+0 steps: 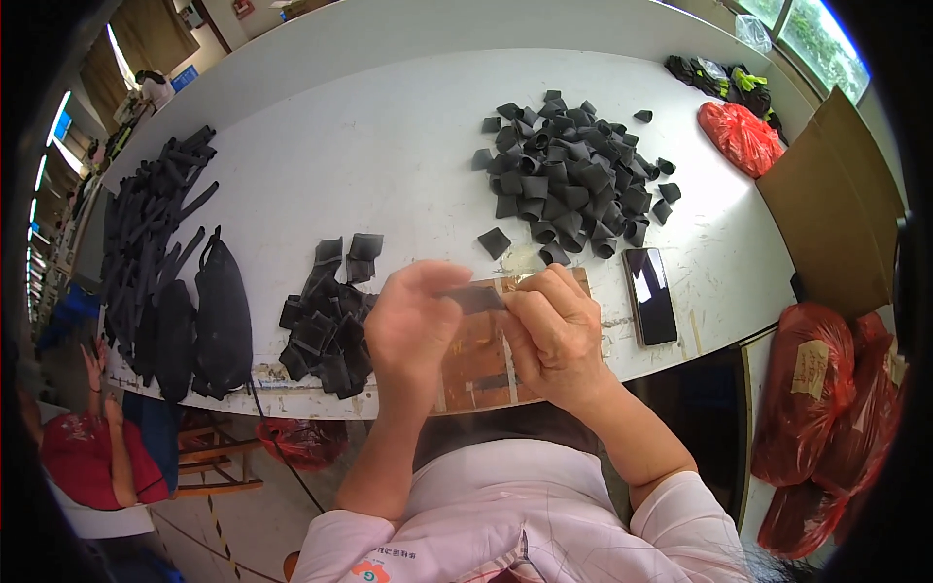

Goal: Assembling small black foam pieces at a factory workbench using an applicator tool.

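A small dark grey fabric piece (478, 298) is between my hands, above a brown taped board (476, 364) at the table's front edge. My right hand (559, 330) is closed, pinching the right end of this piece. My left hand (413, 316) is slightly blurred; its fingers and thumb stand apart around the left end, and I cannot tell whether they touch it. Just left of that hand lies a small heap of flat black fabric pieces (326, 325). Beyond my right hand spreads a large pile of curled black fabric loops (573, 175).
Long black strips (146, 233) and two dark pouch-like bundles (222, 311) lie at the left. A phone (651, 296) rests right of the board. Red bags (741, 138) and a cardboard sheet (841, 204) are at the right. Another person (102, 457) sits at lower left.
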